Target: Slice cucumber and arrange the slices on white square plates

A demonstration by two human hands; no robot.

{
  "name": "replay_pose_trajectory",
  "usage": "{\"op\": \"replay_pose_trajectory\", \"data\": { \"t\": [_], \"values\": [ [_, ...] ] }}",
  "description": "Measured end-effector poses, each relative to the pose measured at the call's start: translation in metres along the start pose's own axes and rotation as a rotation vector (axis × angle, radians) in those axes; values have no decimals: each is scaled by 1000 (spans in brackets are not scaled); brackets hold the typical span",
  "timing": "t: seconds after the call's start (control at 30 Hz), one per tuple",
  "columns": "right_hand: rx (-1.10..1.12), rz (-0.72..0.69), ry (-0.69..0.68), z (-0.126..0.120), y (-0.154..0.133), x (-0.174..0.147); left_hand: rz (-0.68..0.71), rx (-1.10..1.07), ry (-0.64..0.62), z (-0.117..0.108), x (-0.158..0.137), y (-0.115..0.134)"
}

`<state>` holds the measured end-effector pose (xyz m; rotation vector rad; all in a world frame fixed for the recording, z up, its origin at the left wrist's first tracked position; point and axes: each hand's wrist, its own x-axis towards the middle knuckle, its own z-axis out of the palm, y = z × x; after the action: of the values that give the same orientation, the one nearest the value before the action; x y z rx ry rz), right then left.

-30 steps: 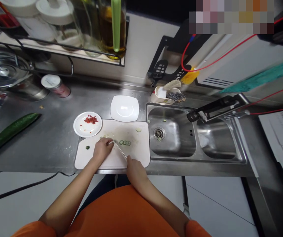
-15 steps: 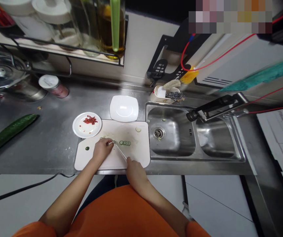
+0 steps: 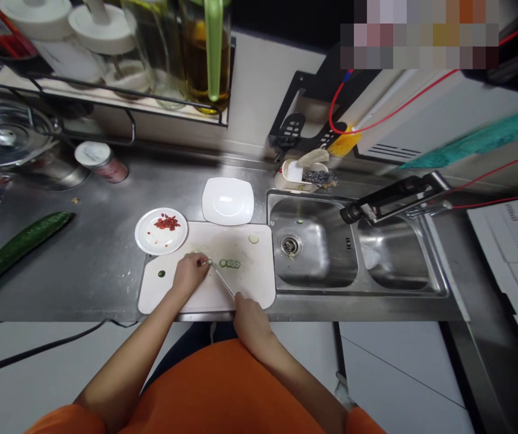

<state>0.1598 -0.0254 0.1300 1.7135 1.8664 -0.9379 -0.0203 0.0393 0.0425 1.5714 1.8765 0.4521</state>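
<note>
On the white cutting board (image 3: 187,301), my left hand (image 3: 190,272) is closed, its fingertips pinched on a small cucumber slice (image 3: 210,262). My right hand (image 3: 250,316) wraps round the handle of a knife (image 3: 223,281), whose thin blade points up and left to that slice. Right of the blade lies a short row of overlapping cucumber slices (image 3: 230,264). A pale round slice (image 3: 253,239) is near the board's top right corner, and a dark green cucumber end (image 3: 162,273) rests at its left. My left fingers hide part of what they hold.
A round plate (image 3: 146,241) with chopped red bits and a white square dish (image 3: 227,202) stand behind the board. To the right is a double sink (image 3: 313,283) with a black faucet (image 3: 376,202). A whole cucumber (image 3: 19,250) lies at the left, near a lidded jar (image 3: 109,169).
The whole view has shifted slightly. My hands, the knife and the slices keep nearly the same places on the board.
</note>
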Motion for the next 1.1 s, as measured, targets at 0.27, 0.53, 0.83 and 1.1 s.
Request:
{"op": "replay_pose_trajectory", "data": {
  "t": [0.27,0.53,0.83,1.1],
  "values": [
    [4,16,-80,0,22,-13,-64,-48,-13,-10,-2,0],
    [17,7,-47,6,25,-9,-278,-34,129,-37,-3,-24],
    [5,-3,-50,6,27,-9,0,39,227,-24,-10,-19],
    [7,4,-78,1,26,-14,257,-60,-141,10,10,11]
  ]
}}
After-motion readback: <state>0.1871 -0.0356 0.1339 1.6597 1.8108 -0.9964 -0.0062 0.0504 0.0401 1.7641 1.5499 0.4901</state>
